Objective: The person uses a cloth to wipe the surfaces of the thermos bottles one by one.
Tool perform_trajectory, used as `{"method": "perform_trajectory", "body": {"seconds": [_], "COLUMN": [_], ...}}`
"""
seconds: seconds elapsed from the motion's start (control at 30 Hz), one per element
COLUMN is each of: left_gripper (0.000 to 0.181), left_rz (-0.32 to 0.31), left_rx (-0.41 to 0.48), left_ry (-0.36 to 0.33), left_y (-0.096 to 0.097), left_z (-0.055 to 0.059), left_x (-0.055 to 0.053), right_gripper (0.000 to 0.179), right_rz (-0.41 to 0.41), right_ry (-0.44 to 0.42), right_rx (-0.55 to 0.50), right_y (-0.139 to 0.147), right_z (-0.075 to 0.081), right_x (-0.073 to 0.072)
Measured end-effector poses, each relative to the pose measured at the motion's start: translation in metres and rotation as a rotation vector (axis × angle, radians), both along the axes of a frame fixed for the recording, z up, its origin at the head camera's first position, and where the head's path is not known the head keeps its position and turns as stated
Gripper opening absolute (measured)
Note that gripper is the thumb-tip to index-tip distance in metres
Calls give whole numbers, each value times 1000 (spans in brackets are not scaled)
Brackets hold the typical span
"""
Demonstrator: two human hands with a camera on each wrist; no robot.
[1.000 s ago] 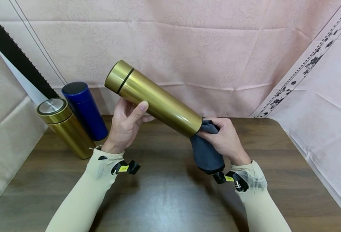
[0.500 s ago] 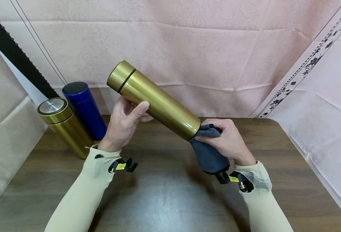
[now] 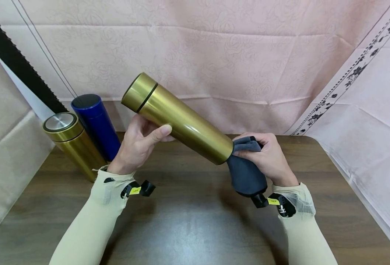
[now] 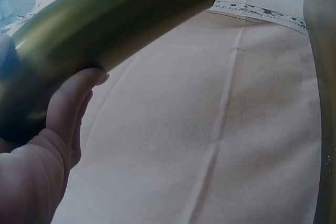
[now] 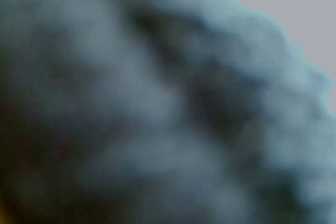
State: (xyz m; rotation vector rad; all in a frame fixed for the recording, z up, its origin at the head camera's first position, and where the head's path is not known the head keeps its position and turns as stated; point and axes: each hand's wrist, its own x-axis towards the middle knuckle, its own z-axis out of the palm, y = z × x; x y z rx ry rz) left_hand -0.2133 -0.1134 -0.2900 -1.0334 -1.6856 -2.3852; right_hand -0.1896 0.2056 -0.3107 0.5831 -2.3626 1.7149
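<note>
A gold thermos flask (image 3: 185,123) is held tilted above the table, its lidded end up to the left and its base down to the right. My left hand (image 3: 138,145) grips it below the lid, thumb on the near side; the left wrist view shows this thumb against the flask (image 4: 121,24). At the base, my right hand (image 3: 264,154) pinches a dark grey cloth (image 3: 248,176) that touches the flask's bottom end and hangs down. The fingers behind the cloth are hidden. In the right wrist view the cloth (image 5: 147,103) fills most of the picture, blurred.
Another gold flask (image 3: 77,147) with a silver-topped lid stands at the left of the wooden table (image 3: 188,221). Right behind it stands a blue flask (image 3: 97,125). A pale pink patterned cloth (image 3: 214,66) hangs along the table's back edge.
The right hand and grey cloth have shifted a little to the right. The held flask has moved slightly right and down, still tilted. My left wrist has drifted slightly left.
</note>
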Motion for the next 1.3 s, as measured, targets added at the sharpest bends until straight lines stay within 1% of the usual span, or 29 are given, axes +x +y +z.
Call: {"method": "perform_trajectory", "body": {"seconds": [0.17, 0.23, 0.3, 0.4, 0.47, 0.6, 0.73, 0.83, 0.93, 1.07, 1.2, 1.3], "left_gripper": [30, 30, 31, 34, 34, 36, 37, 38, 37, 39, 42, 42], "left_rz": [-36, -43, -48, -46, -44, -35, -6, 27, 63, 113, 155, 189], "left_rx": [34, 43, 47, 43, 44, 44, 18, -9, -39, -74, -87, -78], "left_ry": [27, 29, 30, 26, 19, 4, -6, 0, 13, 32, 59, 69], "left_y": [2, 3, 5, 6, 6, 6, 7, 7, 5, 4, 7, 9], "left_z": [-4, -5, -6, -8, -9, -10, -10, -9, -9, -9, -8, -6], "left_x": [-1, -2, -2, -3, -3, -4, -4, -3, -3, -3, -3, -3], "right_gripper": [22, 22, 22, 22, 21, 20, 21, 22, 24, 25, 25, 26], "right_rz": [-51, -62, -49, -6, 14, 1, -12, -15, -15, 0, 5, -6], "right_ry": [-37, -69, -103, -144, -146, -128, -134, -139, -135, -133, -121, -120], "right_rx": [13, 16, 14, 15, 16, 21, 36, 47, 66, 116, 148, 166], "right_y": [1, 0, -2, -6, -8, -10, -9, -10, -10, -10, -9, -7], "right_z": [-5, -9, -14, -22, -25, -26, -25, -25, -24, -23, -24, -23], "right_x": [-5, -7, -9, -14, -15, -16, -16, -16, -16, -16, -16, -16]}}
